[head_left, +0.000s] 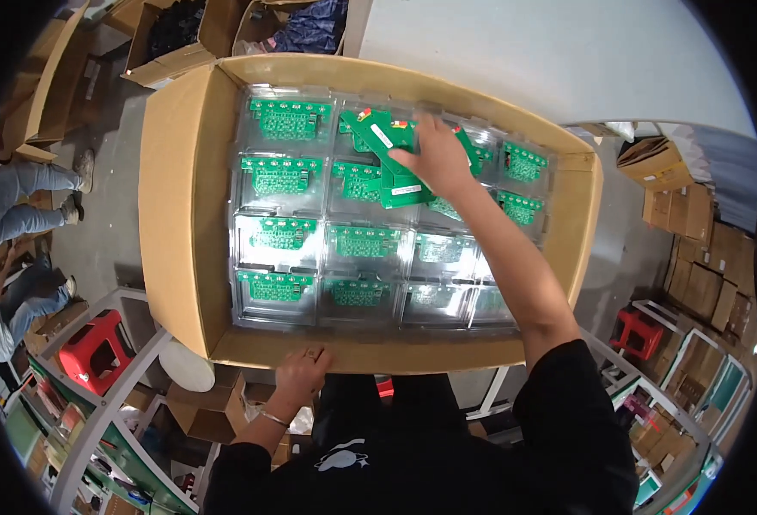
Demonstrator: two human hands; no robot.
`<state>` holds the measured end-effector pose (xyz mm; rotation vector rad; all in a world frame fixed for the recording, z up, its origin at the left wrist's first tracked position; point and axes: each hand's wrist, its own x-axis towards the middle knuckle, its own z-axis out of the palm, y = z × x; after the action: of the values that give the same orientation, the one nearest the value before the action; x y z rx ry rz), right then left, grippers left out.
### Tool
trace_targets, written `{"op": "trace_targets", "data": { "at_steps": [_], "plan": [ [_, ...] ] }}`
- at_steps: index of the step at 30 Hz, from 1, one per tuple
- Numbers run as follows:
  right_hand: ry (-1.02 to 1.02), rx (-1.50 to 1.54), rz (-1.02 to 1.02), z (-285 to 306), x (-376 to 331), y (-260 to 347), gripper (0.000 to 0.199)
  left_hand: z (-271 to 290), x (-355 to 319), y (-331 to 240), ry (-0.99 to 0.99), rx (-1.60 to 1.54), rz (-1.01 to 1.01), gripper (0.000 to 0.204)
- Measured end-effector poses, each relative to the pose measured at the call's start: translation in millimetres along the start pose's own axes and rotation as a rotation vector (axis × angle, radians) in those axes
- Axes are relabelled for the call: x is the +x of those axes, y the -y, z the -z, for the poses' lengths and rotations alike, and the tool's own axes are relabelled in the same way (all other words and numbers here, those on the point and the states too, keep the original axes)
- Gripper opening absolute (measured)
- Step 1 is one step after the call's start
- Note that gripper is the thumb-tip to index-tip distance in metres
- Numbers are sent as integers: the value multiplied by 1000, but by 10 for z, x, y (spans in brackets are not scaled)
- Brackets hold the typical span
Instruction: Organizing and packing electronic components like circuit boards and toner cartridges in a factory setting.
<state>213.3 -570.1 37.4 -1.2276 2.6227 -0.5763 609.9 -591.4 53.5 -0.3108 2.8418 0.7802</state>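
My right hand (443, 159) reaches over the far part of a cardboard box, closed around loose green circuit boards (406, 190); its fingertips are blurred. These boards lie fanned and overlapping, with white labels and a few red and yellow spots. Beneath them is a clear plastic tray (320, 257) with rows of compartments, most showing a green board such as the one at the far left (288, 120). My left hand (303, 374) grips the near wall of the cardboard box (370, 354), fingers curled over its rim. My right forearm and glare hide some compartments.
Open boxes (168, 64) with dark contents stand beyond the far left corner. Red stools (95, 352) are on both sides, beside metal frames. At the left edge, other people's legs (30, 189) show. Stacked cartons (696, 275) line the right.
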Motion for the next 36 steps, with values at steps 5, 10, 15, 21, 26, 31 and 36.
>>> {"op": "trace_targets", "data": {
  "at_steps": [5,10,15,21,26,31,36],
  "plan": [
    [79,48,-66,-228,143,78,84,123,13,-67,118,27,51,27],
    [86,33,-172,-363,138,102,90,170,57,-109,139,-16,138,42],
    [103,46,-187,-350,170,70,91,212,101,-154,160,37,145,34],
    [56,38,-159,-368,164,60,87,196,92,-160,212,45,151,40],
    [98,41,-187,-369,163,65,87,206,71,-139,244,43,142,44],
    [93,48,-160,-319,113,24,81,199,92,-116,223,0,115,43],
    [37,179,-91,38,-258,-58,63,181,79,-118,204,11,127,40]
  ]
}}
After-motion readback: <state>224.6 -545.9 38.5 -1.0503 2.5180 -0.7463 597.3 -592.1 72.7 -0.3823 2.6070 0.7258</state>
